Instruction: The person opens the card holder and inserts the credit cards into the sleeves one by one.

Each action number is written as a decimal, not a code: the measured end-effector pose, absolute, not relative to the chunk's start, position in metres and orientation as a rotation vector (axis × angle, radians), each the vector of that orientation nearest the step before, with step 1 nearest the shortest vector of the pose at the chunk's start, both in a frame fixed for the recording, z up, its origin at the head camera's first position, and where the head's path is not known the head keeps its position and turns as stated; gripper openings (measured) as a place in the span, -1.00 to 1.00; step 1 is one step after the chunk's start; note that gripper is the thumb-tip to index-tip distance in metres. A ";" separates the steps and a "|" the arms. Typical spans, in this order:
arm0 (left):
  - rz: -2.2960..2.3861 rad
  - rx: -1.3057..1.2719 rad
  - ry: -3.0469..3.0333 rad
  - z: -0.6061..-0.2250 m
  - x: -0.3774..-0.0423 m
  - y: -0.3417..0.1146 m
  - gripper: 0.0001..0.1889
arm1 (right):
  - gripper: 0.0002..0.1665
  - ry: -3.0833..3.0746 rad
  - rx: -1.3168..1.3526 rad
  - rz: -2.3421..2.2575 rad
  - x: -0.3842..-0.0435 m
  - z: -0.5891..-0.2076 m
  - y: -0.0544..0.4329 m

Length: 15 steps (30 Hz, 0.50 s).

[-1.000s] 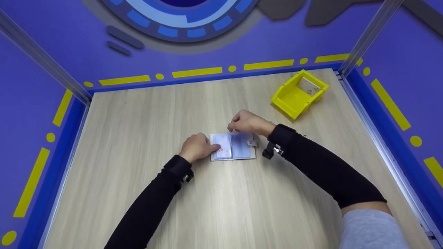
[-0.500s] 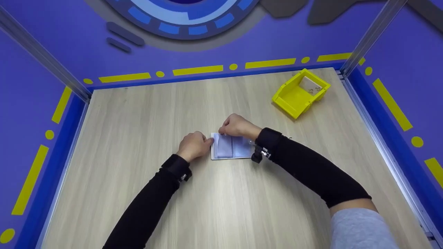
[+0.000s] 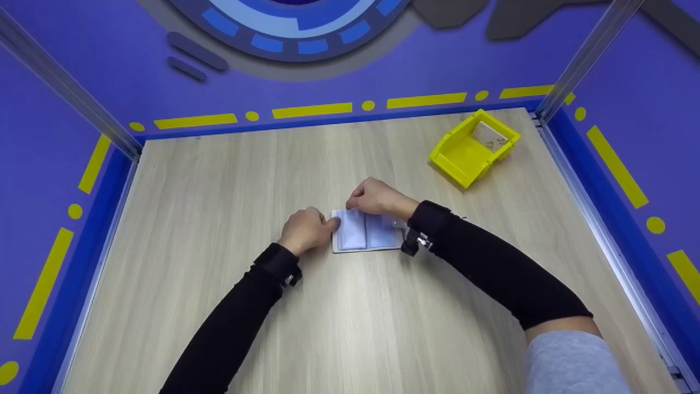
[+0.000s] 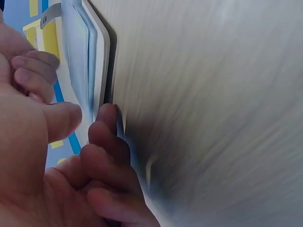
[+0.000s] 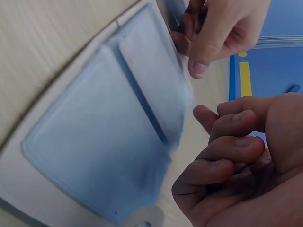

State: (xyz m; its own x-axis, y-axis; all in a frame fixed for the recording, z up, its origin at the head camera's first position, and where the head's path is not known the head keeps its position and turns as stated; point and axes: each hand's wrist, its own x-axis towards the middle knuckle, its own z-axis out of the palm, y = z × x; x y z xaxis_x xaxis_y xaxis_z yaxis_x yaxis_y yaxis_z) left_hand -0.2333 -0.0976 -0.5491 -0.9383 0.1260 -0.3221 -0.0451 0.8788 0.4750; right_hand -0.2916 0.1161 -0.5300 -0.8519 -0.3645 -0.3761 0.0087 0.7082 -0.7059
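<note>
On table, booklet, long axis sideways, clasp right

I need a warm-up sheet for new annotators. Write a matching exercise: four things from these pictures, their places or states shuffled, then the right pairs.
Things
1. Yellow, open-topped plastic bin
2. White-edged rectangular booklet with bluish, plastic-looking pages
3. The person's bare left hand
4. The person's bare right hand

Places or states
A. At the booklet's far edge
B. Near the far right corner of the pale wood-grain tabletop
C. At the booklet's left edge
D. Spread open like a book

Pairs: 1-B, 2-D, 3-C, 4-A
</note>
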 end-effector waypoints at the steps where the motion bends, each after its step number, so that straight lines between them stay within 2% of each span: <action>1: 0.700 0.058 2.700 -0.549 -0.233 -0.097 -0.38 | -0.68 2.427 -0.284 -1.007 -0.292 -0.527 0.118; 10: 0.695 0.083 2.670 -0.550 -0.230 -0.096 -0.31 | -0.65 2.483 -0.221 -1.018 -0.298 -0.500 0.146; 15: 0.707 0.069 2.667 -0.551 -0.230 -0.096 -0.36 | -0.69 2.550 -0.133 -1.044 -0.306 -0.480 0.166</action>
State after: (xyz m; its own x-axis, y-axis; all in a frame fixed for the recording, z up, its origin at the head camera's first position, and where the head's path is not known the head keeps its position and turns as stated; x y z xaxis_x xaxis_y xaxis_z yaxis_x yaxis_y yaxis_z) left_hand -0.2298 -0.0958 -0.5505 -0.9269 0.1416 -0.3476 -0.0491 0.8724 0.4863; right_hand -0.3059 0.1657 -0.4802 -0.9233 -0.2272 -0.3098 0.0554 0.7193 -0.6925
